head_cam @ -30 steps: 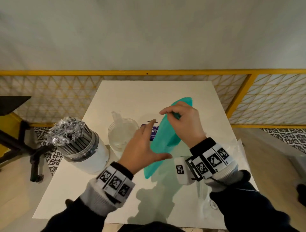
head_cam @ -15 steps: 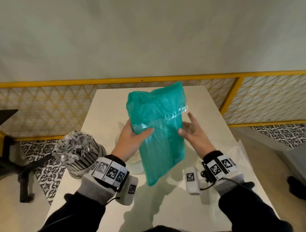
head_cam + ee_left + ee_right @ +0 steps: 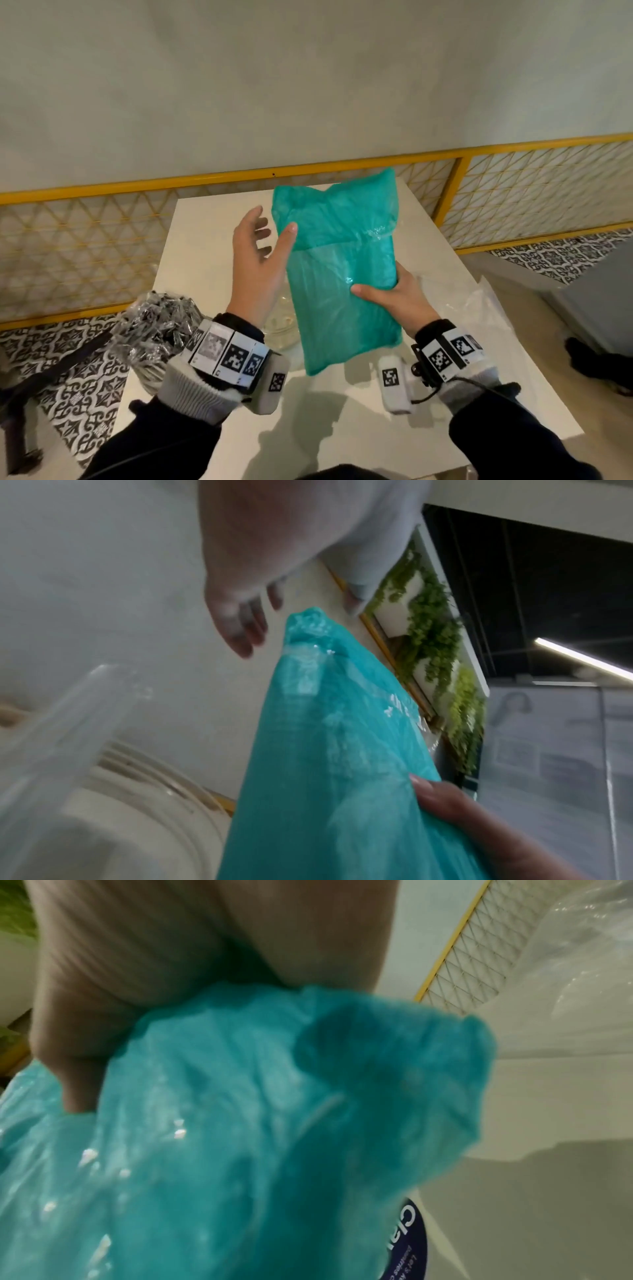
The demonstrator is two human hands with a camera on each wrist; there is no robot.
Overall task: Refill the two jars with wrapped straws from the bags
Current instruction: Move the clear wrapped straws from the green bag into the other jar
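White table [image 3: 212, 240] and yellow mesh railing [image 3: 85, 240] are seen beyond the hands. Above the table, a teal bag of straws [image 3: 342, 274] is gripped at its lower right edge by the right hand [image 3: 394, 301], thumb across its front. Just left of the bag, the left hand [image 3: 257, 260] is held with fingers spread, thumb tip at the bag's edge; below its wrist, a jar of wrapped straws [image 3: 154, 325] stands.

white table [image 3: 212, 240]; yellow mesh railing [image 3: 85, 240] set behind; patterned floor tiles [image 3: 85, 387]; green foliage [image 3: 431, 631] on wall panel.
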